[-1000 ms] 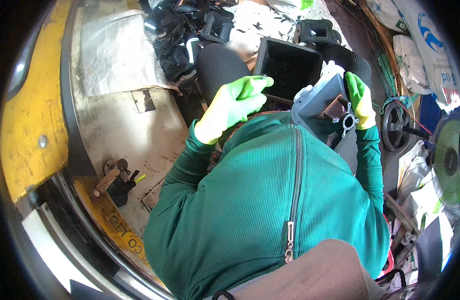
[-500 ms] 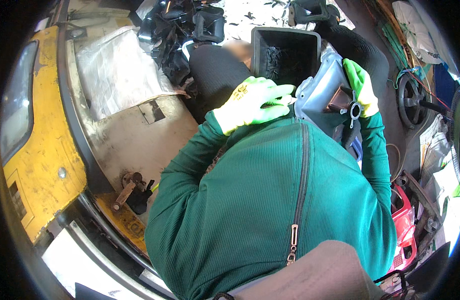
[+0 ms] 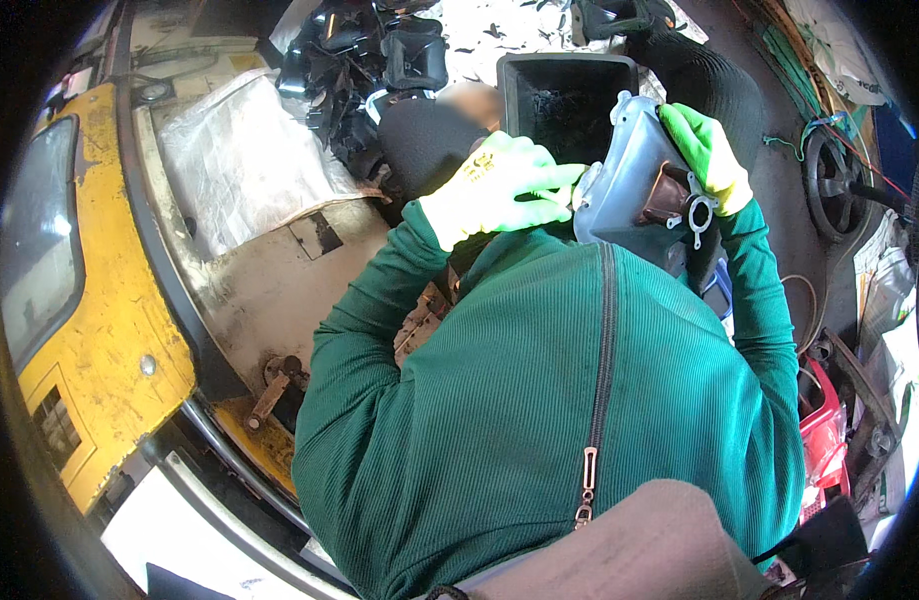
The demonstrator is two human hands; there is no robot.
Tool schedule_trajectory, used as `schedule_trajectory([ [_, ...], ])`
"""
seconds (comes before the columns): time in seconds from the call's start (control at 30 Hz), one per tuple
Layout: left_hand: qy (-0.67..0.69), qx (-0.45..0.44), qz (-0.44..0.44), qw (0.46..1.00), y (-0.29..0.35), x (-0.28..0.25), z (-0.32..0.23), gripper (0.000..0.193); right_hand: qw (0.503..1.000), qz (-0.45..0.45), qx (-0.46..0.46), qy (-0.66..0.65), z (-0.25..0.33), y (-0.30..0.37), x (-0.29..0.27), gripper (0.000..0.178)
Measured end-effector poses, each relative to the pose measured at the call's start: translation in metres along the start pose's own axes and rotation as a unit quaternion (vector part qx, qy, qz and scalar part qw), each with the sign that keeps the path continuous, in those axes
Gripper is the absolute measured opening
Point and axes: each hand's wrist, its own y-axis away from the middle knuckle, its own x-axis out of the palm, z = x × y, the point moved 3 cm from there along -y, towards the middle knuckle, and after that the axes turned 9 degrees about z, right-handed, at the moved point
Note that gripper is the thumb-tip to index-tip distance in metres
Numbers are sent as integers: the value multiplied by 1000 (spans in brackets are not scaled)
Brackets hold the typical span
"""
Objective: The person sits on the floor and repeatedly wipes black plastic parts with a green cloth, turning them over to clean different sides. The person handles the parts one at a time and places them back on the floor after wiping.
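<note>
Nearest, a brownish brim [image 3: 629, 540] cut across the lower edge, with the green zip-front jacket [image 3: 509, 370] just beyond it. A red plastic item [image 3: 827, 420] sat at near right, kind unclear, and a yellow machine panel [image 3: 119, 300] stood at left. The grey moulded housing [image 3: 619, 190] was just past the chest, right of centre, tilted, its ring-ended bracket [image 3: 691, 217] at near right; whether the lap bore its weight could not be told. The right hand [image 3: 711, 165], in a green-and-white glove, was closed over the housing's right edge, fingers bent round it, thumb hidden. The left hand [image 3: 509, 190], gloved the same, had its thumb and fingers nearly together at the housing's left rim; cannot tell whether they pinched the rim, held a small tool or only touched. Step in hand, as judged: close work along that left rim, right hand as the support. The next move seemed to call for a firm right-hand hold and a light, controlled left fingertip pass, since a tilted part could twist. Beyond, a black rectangular bin [image 3: 569, 58] stood open to the far side, its near right corner hidden by the housing. A spoked handwheel [image 3: 837, 187] was off to the right. Farther left lay a heap of glossy black mouldings [image 3: 324, 95].
</note>
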Motion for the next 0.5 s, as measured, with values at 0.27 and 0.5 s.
schedule_trajectory([
  [0.27, -2, 34, 23, 999, -14, -1, 16, 41, 950, 7, -190, 247, 12, 3, -2, 32],
  [0.5, -25, 55, 17, 998, -34, -5, 31, 32, 977, 14, -132, 169, 23, 7, 4, 31],
])
